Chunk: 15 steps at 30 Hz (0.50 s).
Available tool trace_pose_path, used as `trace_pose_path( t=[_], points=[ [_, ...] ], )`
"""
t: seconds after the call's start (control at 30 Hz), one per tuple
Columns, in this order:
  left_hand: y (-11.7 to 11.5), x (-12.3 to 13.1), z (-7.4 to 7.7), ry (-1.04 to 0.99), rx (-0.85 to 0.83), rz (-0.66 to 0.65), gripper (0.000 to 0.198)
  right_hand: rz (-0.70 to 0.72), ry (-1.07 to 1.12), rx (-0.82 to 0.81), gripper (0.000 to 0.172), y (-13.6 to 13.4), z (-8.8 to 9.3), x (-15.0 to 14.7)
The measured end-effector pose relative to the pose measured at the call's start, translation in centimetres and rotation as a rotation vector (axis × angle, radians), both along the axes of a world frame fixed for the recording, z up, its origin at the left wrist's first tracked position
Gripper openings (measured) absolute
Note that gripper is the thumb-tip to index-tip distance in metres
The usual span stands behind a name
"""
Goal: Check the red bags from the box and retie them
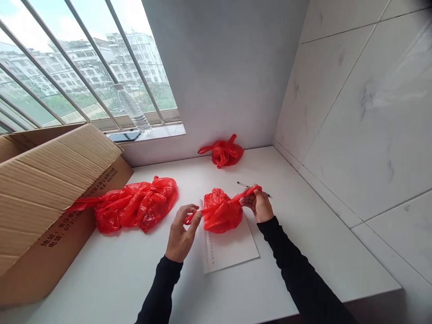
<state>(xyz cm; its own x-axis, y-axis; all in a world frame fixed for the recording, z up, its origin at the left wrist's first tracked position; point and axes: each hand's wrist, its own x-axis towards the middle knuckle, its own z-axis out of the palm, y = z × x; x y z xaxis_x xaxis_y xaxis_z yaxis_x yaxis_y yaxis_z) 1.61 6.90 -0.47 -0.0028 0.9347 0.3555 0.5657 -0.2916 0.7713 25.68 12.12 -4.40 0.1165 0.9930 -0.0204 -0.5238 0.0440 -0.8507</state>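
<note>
A full red plastic bag rests on a spiral notebook in the middle of the white table. Its left handle is pinched between the fingers of my left hand. On the other side, my right hand grips the right handle, which is stretched out and twisted. A black pen lies just behind my right hand, partly covered by it. The bag hides the upper part of the notebook.
A large red bag lies at the left against an open cardboard box. Another red bag sits by the back wall. A water bottle and a phone stand and lie on the window sill.
</note>
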Motion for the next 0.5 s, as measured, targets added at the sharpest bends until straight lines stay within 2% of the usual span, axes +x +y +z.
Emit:
trace_pose_path(
  t=[0.07,0.17,0.23,0.37,0.43,0.5],
  points=[
    [0.0,1.0,-0.8,-0.010,-0.019,-0.102,0.024,0.023,0.030,0.011,0.046,-0.1,0.1,0.1],
    [0.4,2.6,-2.2,0.100,-0.023,-0.151,0.044,0.055,0.047,0.023,0.043,-0.4,0.1,0.3],
    [0.8,3.4,-2.7,0.128,-0.019,-0.150,0.036,0.063,0.046,0.046,0.039,-0.6,0.0,0.3],
    [1.8,4.0,-1.9,0.013,-0.001,-0.041,0.004,0.033,0.025,0.108,0.031,-0.8,-0.2,0.1],
    [2.2,4.3,-1.2,-0.043,0.013,0.031,0.011,0.016,-0.030,0.099,0.041,-0.9,-0.3,-0.2],
    [2.3,5.0,-0.7,-0.092,0.037,0.088,0.016,0.081,-0.104,0.050,0.054,-1.0,-0.2,-0.6]
  ],
)
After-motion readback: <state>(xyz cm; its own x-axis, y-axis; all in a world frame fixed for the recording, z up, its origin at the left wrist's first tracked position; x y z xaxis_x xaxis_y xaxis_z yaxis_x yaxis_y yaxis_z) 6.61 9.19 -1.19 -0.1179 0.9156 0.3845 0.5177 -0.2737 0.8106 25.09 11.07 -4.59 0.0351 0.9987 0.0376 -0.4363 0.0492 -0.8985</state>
